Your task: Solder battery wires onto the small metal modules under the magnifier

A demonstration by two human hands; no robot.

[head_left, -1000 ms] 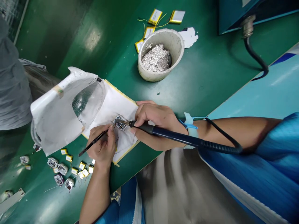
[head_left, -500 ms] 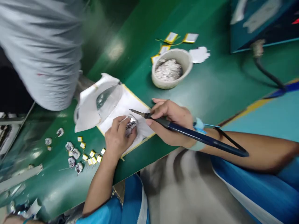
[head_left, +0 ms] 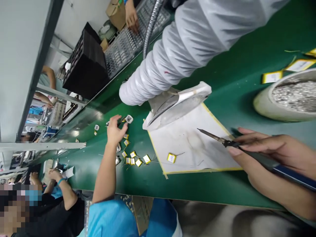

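My right hand (head_left: 271, 164) is closed around the dark handle of a soldering iron (head_left: 249, 151). Its metal tip hangs just above a white work mat (head_left: 197, 141) on the green bench (head_left: 222, 85). One small yellow cell (head_left: 171, 157) lies on the mat's near edge. My left hand (head_left: 116, 130) reaches far left of the mat, over a scatter of small yellow cells (head_left: 134, 161). A silvery part (head_left: 128, 118) lies just beyond its fingers. A thin dark tip, apparently the tweezers (head_left: 120, 121), pokes out between fingers and part.
A white hood (head_left: 177, 102) on a ribbed white duct (head_left: 185, 49) overhangs the mat's far side. A bowl of silvery scraps (head_left: 283, 98) stands at right, with flat cells (head_left: 271, 77) beyond. A black crate (head_left: 86, 62) and grey trays (head_left: 128, 42) lie further back. A co-worker's arm (head_left: 61, 187) works at lower left.
My view has swung left. My left hand left the mat and moved left to the loose parts, and the silvery part is off the mat. The iron's tip has lifted clear.
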